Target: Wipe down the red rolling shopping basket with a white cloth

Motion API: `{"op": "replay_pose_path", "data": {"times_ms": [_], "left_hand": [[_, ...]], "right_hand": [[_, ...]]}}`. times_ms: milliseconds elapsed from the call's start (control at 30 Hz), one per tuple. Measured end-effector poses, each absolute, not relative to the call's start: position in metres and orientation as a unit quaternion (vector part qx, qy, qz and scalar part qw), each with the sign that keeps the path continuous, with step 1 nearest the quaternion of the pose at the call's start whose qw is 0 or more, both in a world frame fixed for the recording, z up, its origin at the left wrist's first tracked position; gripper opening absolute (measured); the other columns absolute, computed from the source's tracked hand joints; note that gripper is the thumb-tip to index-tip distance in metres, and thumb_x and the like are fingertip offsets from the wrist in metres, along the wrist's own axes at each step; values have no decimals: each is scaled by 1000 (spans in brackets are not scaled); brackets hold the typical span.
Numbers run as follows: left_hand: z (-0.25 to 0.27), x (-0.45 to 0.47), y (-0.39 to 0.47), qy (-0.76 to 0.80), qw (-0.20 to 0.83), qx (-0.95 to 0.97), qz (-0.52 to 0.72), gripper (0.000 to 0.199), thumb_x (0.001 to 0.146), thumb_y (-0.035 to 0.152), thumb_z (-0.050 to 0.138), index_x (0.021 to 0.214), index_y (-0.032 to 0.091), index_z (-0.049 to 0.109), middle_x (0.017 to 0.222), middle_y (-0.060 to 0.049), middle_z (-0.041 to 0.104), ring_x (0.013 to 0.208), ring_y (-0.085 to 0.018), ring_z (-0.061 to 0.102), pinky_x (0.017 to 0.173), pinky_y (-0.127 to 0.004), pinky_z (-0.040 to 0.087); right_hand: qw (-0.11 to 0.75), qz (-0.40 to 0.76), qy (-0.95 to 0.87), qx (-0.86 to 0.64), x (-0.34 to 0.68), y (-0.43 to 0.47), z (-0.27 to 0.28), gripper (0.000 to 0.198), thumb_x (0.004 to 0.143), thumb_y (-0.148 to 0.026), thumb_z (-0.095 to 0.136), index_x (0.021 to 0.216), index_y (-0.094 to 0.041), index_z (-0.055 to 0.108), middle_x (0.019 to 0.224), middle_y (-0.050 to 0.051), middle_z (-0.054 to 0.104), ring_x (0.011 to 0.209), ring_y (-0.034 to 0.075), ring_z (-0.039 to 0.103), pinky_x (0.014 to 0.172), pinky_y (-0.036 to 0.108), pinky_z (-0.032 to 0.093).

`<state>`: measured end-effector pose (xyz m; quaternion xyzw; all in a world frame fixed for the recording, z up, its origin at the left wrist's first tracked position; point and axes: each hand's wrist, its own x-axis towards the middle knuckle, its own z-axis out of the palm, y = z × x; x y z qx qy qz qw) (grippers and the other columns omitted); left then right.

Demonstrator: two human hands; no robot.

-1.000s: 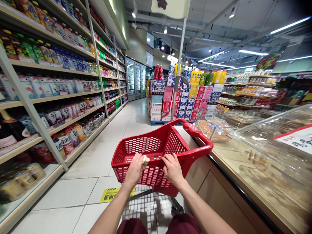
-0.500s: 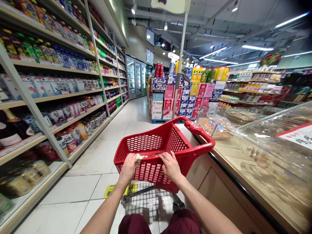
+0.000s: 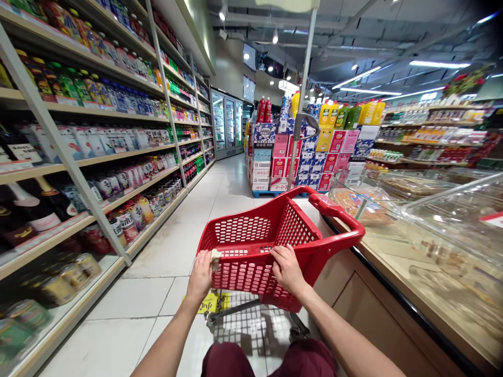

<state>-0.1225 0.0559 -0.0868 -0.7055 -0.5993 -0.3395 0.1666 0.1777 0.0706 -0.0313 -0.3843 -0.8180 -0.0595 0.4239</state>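
A red plastic shopping cart (image 3: 251,272) stands side-on in front of me, its handle to the right and its basket bare inside. At the near rim's left corner, my left hand (image 3: 200,272) is closed on a crumpled cream cloth (image 3: 215,257), pressed against the rim. My right hand (image 3: 287,268) is curled over the same rim further right, fingers over the edge and thumb outside, so it grips the cart. The cart's dark wheels show below the basket.
Drink shelves (image 3: 129,157) run along the left. Stacked drink cartons (image 3: 302,157) stand ahead behind a metal pole (image 3: 304,78). A counter with clear covers (image 3: 432,225) borders the right, close to the cart handle. A yellow floor sign (image 3: 212,302) lies under the cart.
My left hand with the cloth has slid left along the rim to the corner. My right hand stays on the rim. The view has turned slightly left.
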Motion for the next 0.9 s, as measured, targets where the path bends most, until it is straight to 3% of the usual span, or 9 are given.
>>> {"op": "replay_pose_path", "data": {"times_ms": [267, 500, 733, 900], "left_hand": [[-69, -9, 79, -490, 120, -809, -300, 41, 86, 19, 32, 127, 17, 38, 128, -11, 49, 124, -22, 38, 100, -46, 39], [-91, -100, 60, -569, 194, -720, -347, 41, 85, 16, 30, 125, 15, 39, 125, -14, 49, 125, -24, 36, 101, -48, 37], [-74, -17, 69, -521, 127, -788, -302, 40, 86, 16, 31, 125, 15, 40, 128, -12, 48, 125, -23, 37, 99, -47, 38], [-75, -62, 63, -548, 137, -763, -313, 39, 84, 14, 29, 119, 15, 46, 121, -12, 53, 120, -22, 43, 99, -47, 39]], "right_hand": [[414, -46, -832, -366, 181, 70, -28, 40, 72, -10, 40, 106, -16, 60, 107, 9, 60, 105, 22, 50, 102, 48, 27], [425, -46, -820, -380, 187, 68, -29, 36, 73, -12, 40, 102, -15, 62, 104, 9, 61, 103, 21, 51, 102, 48, 26], [414, -64, -824, -381, 191, 67, -31, 37, 73, -11, 40, 103, -15, 61, 103, 9, 61, 101, 20, 51, 101, 47, 27], [410, -82, -820, -390, 196, 69, -34, 40, 72, -8, 39, 106, -14, 59, 103, 9, 60, 102, 20, 50, 102, 46, 26]]}}
